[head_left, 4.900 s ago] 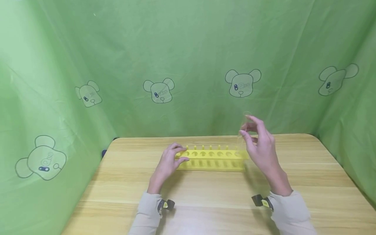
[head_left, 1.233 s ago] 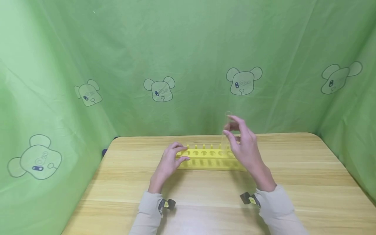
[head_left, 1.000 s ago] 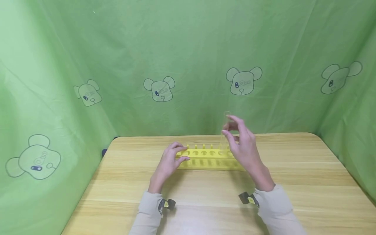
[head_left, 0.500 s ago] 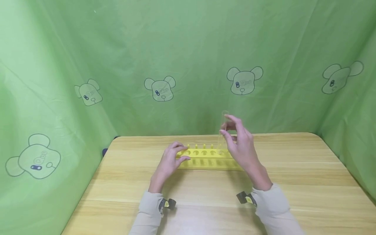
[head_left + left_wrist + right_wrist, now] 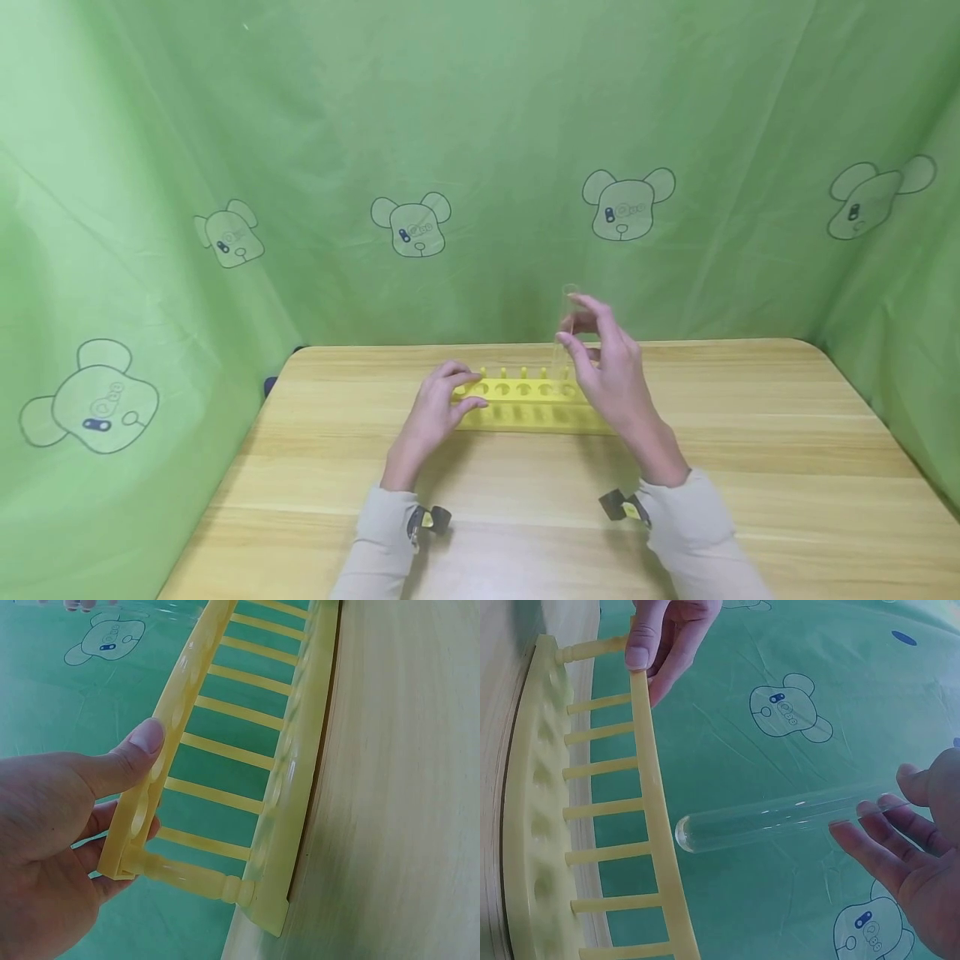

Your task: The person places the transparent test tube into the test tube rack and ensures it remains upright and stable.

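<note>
Over the yellow plastic test-tube rack (image 5: 534, 402) on the pale wooden worktop (image 5: 750, 467), the right hand (image 5: 611, 375) pinches a clear glass test tube (image 5: 780, 819) near its open end, rounded bottom hanging just above the rack's top rail. At the rack's left end, the left hand (image 5: 435, 412) grips the top rail, thumb (image 5: 127, 754) pressing the front. Behind the rack hangs a green bear-print cloth (image 5: 480, 167).
</note>
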{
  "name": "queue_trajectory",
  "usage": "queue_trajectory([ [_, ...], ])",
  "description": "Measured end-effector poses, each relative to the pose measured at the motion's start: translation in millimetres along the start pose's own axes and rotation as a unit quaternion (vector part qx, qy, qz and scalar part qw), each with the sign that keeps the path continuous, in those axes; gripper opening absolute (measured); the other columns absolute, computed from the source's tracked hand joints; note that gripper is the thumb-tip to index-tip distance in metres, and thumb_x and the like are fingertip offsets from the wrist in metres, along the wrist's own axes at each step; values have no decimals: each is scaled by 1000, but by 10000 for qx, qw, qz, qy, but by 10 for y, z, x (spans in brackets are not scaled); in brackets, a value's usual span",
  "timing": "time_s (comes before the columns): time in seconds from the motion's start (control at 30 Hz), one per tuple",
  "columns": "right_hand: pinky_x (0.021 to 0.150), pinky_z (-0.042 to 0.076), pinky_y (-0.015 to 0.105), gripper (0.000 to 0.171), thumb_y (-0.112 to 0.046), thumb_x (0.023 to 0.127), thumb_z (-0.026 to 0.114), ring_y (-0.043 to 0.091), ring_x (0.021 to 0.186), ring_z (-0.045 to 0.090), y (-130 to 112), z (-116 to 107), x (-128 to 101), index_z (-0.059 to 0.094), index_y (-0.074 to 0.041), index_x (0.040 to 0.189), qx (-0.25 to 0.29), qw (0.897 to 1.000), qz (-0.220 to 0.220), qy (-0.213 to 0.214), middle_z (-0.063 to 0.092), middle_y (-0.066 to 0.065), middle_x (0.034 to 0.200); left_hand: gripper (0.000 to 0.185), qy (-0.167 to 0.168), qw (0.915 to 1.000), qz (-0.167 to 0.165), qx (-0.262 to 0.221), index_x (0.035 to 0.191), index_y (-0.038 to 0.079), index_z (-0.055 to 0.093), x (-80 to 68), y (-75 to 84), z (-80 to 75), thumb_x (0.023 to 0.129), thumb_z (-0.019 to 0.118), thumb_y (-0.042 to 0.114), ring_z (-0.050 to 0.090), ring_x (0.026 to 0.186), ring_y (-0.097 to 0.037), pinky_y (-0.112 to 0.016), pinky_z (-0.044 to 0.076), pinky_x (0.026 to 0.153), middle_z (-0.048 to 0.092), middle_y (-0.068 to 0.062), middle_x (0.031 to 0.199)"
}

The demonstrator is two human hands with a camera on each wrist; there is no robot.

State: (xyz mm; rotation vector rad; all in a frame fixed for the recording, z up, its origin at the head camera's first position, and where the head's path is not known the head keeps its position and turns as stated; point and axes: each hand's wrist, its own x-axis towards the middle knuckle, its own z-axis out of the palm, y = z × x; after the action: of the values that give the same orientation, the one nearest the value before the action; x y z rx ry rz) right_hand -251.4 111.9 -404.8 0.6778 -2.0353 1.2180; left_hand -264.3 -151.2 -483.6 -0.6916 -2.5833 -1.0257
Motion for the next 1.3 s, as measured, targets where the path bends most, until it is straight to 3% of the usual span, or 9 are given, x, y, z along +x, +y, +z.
queue_trajectory([
  [0.57, 77, 59, 18, 55, 9, 93, 67, 29, 97, 68, 1, 101, -30, 49, 0, 144, 316, 9995, -96, 19, 67, 15, 105, 45, -70, 9999, -113, -15, 123, 1, 71, 6, -9, 3, 84, 84, 20, 64, 110, -24, -34, 54, 101, 66, -8, 118],
  [1.3, 79, 59, 17, 54, 7, 95, 67, 29, 101, 68, 28, 177, -115, 49, -5, 145, 415, 9990, 91, 115, 68, 14, 105, 46, -58, 9998, -168, 19, 123, 2, 71, -6, -5, 7, 83, 84, 21, 63, 110, -24, -34, 54, 101, 67, -8, 118],
])
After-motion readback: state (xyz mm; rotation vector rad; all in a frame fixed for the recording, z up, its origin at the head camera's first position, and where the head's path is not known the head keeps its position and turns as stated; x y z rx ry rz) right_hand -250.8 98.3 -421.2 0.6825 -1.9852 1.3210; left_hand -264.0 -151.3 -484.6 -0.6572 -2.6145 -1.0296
